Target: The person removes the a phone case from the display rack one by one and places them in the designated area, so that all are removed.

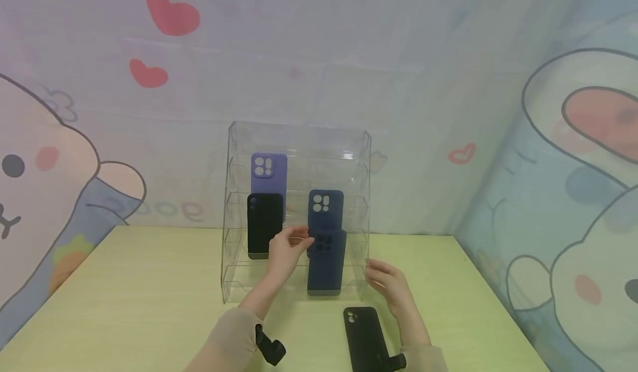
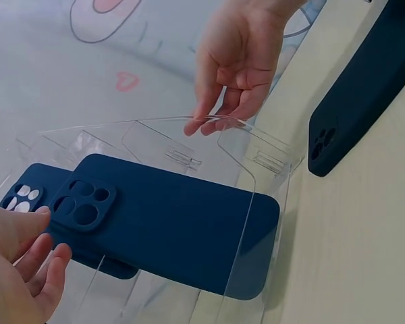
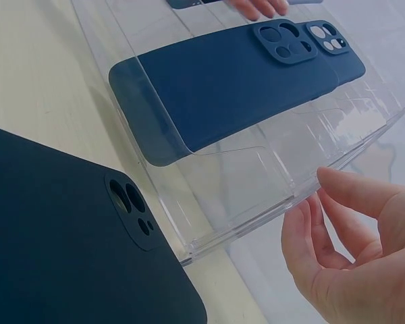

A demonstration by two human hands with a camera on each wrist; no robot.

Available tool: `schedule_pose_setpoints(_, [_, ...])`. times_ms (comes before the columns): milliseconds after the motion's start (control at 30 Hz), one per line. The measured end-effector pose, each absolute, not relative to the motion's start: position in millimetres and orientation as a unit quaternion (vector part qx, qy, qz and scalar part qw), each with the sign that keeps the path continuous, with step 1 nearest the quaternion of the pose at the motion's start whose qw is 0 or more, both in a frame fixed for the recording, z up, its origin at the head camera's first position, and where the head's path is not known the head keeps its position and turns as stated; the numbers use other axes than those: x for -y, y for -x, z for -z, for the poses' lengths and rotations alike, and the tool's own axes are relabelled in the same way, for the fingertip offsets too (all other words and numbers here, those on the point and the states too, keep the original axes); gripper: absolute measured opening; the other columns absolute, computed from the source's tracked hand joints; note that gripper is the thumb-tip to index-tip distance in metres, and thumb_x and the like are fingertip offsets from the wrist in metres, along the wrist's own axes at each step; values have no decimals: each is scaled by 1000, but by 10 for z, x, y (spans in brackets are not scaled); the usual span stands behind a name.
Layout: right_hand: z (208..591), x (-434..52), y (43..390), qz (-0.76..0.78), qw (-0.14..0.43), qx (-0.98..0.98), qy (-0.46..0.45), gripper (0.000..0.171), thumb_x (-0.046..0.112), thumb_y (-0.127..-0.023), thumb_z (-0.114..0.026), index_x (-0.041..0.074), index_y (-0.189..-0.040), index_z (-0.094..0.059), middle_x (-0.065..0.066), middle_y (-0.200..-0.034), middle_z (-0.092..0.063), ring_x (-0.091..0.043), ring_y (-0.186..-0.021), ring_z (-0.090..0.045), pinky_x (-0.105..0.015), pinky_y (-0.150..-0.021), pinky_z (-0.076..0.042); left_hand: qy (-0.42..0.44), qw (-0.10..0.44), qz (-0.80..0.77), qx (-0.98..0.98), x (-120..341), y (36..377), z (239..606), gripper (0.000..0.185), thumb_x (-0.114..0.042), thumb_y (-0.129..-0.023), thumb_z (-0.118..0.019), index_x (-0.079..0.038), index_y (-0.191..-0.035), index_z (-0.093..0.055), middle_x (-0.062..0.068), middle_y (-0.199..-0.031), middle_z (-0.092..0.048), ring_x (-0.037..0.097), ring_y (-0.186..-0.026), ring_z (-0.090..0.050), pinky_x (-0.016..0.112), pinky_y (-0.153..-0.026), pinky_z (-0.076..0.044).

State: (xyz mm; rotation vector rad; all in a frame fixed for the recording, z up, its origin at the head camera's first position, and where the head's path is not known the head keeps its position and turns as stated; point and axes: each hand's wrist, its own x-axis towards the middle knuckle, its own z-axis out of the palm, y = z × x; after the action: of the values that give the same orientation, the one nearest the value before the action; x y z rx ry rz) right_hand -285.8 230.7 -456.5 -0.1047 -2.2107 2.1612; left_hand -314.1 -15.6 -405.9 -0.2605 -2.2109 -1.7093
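Navy matte phone case (image 1: 326, 264) leans in the clear rack (image 1: 234, 195); left hand (image 1: 286, 250) touches it, right hand (image 1: 386, 280) fingers the rack, both hands loose.

The head view looks down from farther back; both wrist views closely share the clear rack (image 1: 299, 139).

A pale yellow-green wood-grain desk (image 1: 149, 283) meets soft cloth backdrops on three sides. The pale lilac back cloth (image 1: 319, 45) carries red hearts (image 1: 171, 13). The left cloth shows a cartoon rabbit with a pink cheek (image 1: 47, 159); the right, light-blue cloth (image 1: 573, 195) shows large outlined rabbits. The light is even and diffuse, with soft shadows.
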Motion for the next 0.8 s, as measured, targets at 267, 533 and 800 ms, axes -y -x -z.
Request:
schedule_pose_setpoints(267, [4568,-2298,2851,-702,23,711,32,41,2,-94,-58,-10,-133,-52,-28,-139,-50,-35,-122,-58,-32,-98,-52,80,176,589,785,87,3152,4084,27,-11,-85,-75,-1,-109,-70,16,-98,-73,30,-89,-71,40,-81,-58])
schedule_pose_setpoints(533, [4562,-2293,2839,-703,21,710,26,41,2,-95,-58,-10,-133,-52,-28,-140,-50,-33,-122,-58,-31,-98,-52,63,173,579,794,60,3150,4102,29,-13,-84,-77,-2,-109,-71,15,-99,-73,29,-88,-71,40,-77,-59])
schedule_pose_setpoints(800, [4556,-2285,2832,-699,17,715,21,42,4,-96,-57,-9,-135,-51,-27,-142,-49,-36,-125,-55,-36,-102,-49,50,150,577,801,28,3163,4144,35,-13,-83,-77,0,-114,-69,16,-105,-71,30,-94,-70,38,-77,-59])
